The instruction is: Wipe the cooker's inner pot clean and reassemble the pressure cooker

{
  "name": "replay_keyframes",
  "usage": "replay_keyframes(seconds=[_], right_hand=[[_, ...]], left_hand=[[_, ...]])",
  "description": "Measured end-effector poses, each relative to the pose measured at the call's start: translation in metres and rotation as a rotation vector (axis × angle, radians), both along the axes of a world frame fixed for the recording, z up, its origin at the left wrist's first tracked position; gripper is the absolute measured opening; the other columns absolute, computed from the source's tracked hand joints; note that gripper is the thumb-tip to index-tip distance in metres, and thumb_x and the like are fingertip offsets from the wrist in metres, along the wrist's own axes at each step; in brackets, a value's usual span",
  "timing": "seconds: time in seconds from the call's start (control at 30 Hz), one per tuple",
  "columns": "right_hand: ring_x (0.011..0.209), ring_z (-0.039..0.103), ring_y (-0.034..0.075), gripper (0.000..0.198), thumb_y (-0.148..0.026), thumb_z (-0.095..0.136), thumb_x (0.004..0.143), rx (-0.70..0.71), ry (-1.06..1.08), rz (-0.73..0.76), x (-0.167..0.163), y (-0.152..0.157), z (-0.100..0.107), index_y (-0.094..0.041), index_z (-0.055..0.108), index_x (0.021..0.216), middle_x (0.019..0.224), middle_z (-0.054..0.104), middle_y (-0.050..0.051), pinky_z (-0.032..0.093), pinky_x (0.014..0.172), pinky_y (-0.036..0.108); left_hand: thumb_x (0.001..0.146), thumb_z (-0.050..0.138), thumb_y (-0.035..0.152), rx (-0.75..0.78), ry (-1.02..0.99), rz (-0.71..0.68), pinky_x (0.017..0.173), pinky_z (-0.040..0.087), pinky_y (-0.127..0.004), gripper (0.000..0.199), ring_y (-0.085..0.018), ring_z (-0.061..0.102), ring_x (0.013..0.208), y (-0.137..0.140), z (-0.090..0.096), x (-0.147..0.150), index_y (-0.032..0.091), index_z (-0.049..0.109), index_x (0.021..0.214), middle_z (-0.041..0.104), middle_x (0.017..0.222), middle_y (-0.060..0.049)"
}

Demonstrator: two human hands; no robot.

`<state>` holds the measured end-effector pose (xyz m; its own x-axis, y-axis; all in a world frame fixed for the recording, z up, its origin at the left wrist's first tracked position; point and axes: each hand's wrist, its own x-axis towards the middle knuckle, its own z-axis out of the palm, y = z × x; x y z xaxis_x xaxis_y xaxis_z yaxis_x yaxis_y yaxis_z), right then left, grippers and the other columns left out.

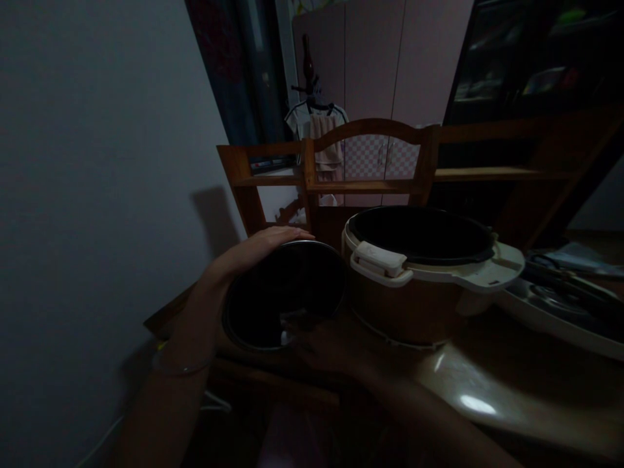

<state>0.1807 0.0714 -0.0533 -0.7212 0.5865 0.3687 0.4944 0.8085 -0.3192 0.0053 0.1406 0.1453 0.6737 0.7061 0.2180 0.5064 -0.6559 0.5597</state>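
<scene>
A round black pot (287, 286) with a thin shiny rim is tilted so that its dark opening faces me. My left hand (268, 244) holds it at the upper left, fingers laid straight along the rim and thumb out of sight. Down at the lower rim, my right hand (316, 344) is in deep shadow, its fingers closed on a small white cloth or tissue (286, 337) against the inside of the pot. Right of the pot stands a cooker body (404, 305) with a pale rim and handle, its wide dark mouth uncovered.
Both the pot and the cooker are at a glossy wooden table (468, 377). Behind rises a wooden shelf frame (365, 187). A pale appliance (560, 318) with dark parts lies at the right. The wall (97, 162) is close on my left, and a white cable (100, 445) runs below it.
</scene>
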Motion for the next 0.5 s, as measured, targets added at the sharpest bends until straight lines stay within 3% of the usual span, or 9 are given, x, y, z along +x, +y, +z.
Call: replay_keyframes(seconds=[0.5], right_hand=[[0.122, 0.055, 0.021, 0.046, -0.029, 0.042, 0.098, 0.0, -0.01, -0.032, -0.0002, 0.0002, -0.0013, -0.022, 0.044, 0.144, 0.14, 0.054, 0.008, 0.044, 0.103, 0.037]], left_hand=[[0.099, 0.029, 0.036, -0.003, -0.007, -0.017, 0.115, 0.031, -0.037, 0.044, -0.022, 0.047, 0.13, -0.0017, 0.0009, 0.0019, 0.024, 0.06, 0.128, 0.057, 0.138, 0.0]])
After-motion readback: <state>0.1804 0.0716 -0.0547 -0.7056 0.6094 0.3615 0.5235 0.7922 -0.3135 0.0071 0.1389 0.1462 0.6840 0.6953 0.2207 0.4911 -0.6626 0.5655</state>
